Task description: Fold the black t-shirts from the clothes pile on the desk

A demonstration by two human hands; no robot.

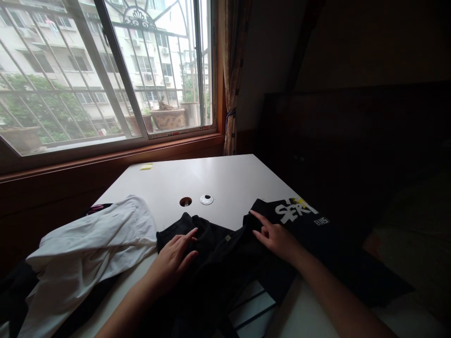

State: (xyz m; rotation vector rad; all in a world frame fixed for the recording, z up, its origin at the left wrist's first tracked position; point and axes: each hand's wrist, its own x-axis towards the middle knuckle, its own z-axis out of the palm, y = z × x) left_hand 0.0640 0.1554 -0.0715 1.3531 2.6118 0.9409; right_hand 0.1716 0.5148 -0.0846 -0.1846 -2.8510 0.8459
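A black garment (214,256) lies rumpled across the near part of the white table, with a small pale tag at its middle. My left hand (176,253) rests on its left part, index finger stretched out and thumb apart. On the right, my right hand (275,237) touches the dark cloth with its index finger extended and thumb spread. Beside that hand lies dark cloth with a white and yellow print (295,211); whether it belongs to the same garment I cannot tell. Low in the middle, pale panels with dark stripes (252,307) show, partly covered.
A white garment (102,234) lies heaped at the left over darker cloth. The white table (221,176) has a round hole (185,202), a white ring fitting (206,199) and a yellow sticky note (146,166). Behind stand a barred window and a curtain (230,122).
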